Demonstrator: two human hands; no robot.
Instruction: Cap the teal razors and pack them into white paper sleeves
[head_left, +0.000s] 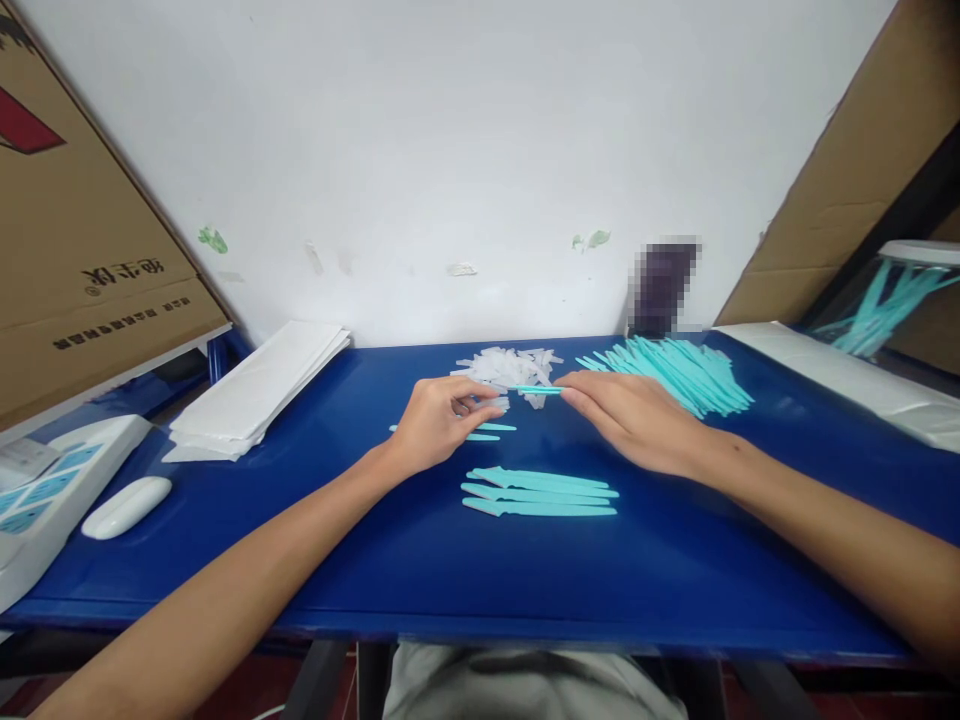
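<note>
My right hand (637, 415) is closed on the handle end of a teal eyebrow razor (541, 390), held level above the table. At its other end, my left hand (435, 425) pinches what looks like a small clear plastic cap, partly hidden by the fingers. Behind both hands lies a heap of clear caps (517, 362). Several teal razors (540, 495) rest side by side in front of the hands, blades to the left. A few more razors (491, 437) lie partly behind my left hand. Beyond my right hand is a large pile of teal razors (686, 372).
On the blue table (450, 570), white sheets (259, 390), a white oval object (127, 507) and a white device with blue panels (67, 480) stand left. Cardboard (97, 220) rises at left. A clear container of teal sticks (889, 300) stands right.
</note>
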